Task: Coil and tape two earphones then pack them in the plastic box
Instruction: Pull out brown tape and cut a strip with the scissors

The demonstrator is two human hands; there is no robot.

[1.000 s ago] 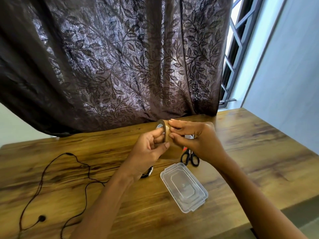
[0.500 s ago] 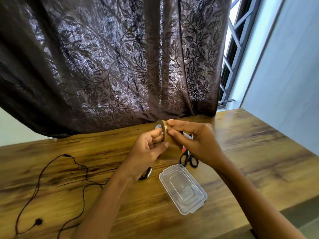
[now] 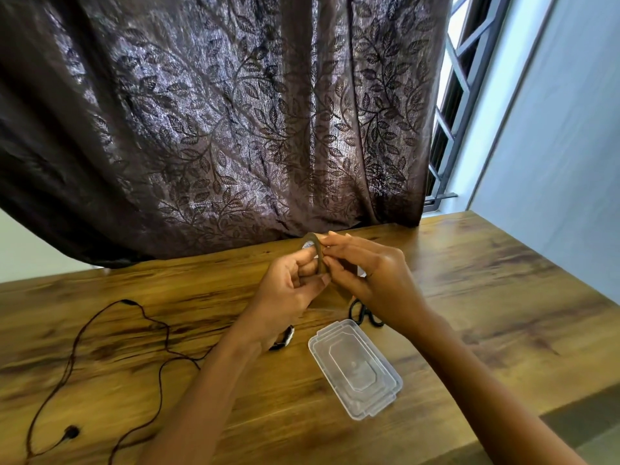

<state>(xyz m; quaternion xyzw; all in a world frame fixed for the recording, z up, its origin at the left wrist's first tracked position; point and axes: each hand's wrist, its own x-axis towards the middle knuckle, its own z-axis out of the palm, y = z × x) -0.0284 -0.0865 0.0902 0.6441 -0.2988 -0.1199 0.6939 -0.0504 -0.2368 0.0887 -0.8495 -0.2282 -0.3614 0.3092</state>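
Observation:
Both hands hold a brown tape roll (image 3: 318, 251) upright above the table's middle. My left hand (image 3: 288, 293) grips the roll through its hole. My right hand (image 3: 372, 276) pinches the roll's outer edge with finger and thumb. A black earphone (image 3: 110, 347) lies uncoiled on the wood at the left, one earbud (image 3: 71, 431) near the front edge. A small dark coiled bundle (image 3: 283, 338) peeks out under my left wrist. The clear plastic box (image 3: 355, 365), lid on, lies in front of my hands.
Black-handled scissors (image 3: 364, 313) lie partly hidden behind my right hand. The wooden table (image 3: 486, 313) ends close on the right and front. A dark leaf-patterned curtain (image 3: 218, 122) hangs along the back edge, with a barred window (image 3: 449, 105) at the right.
The hands and the tape roll stay in nearly the same place. My right fingers have shifted slightly along the roll's edge. The view has tilted a little.

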